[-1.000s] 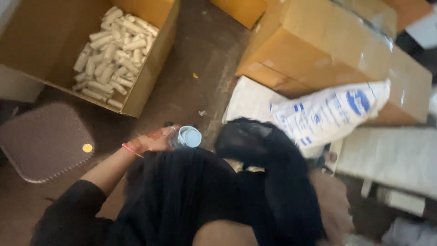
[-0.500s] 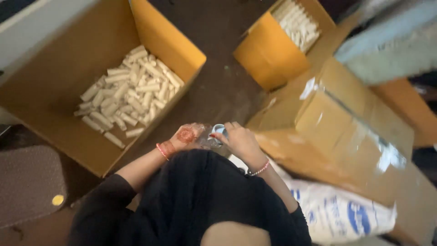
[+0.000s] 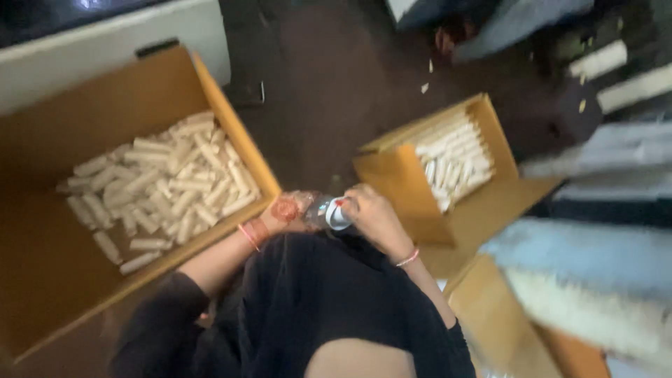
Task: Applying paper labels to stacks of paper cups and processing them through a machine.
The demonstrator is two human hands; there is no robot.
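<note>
Clear plastic shows between the two hands: a small bottle [image 3: 327, 212] with a pale blue label lies on its side just above the person's lap, between the two open cardboard boxes. A second ago only the left hand [image 3: 292, 210] held it, upright and down by the dark clothing, with the other arm out of the way; half a second ago the right hand [image 3: 369, 215] had come in to meet it. Now both hands are closed on the bottle, the left wrapped round its body and the right with its grip pinched at the end nearest the smaller box, where a spot of red shows; whether that is a cap I cannot tell through the blur.

The view has swung as well. The large box [image 3: 42, 280] of pale paper-wrapped rolls [image 3: 164, 185] now fills the left side of the floor, and a smaller box [image 3: 402, 185] with neat rows of the same rolls [image 3: 455, 157] sits on the right, near the right hand. White sacks [image 3: 595, 308] lie at the right edge. Judging from the two-handed hold, the work in hand is on the bottle itself, not on the rolls.
</note>
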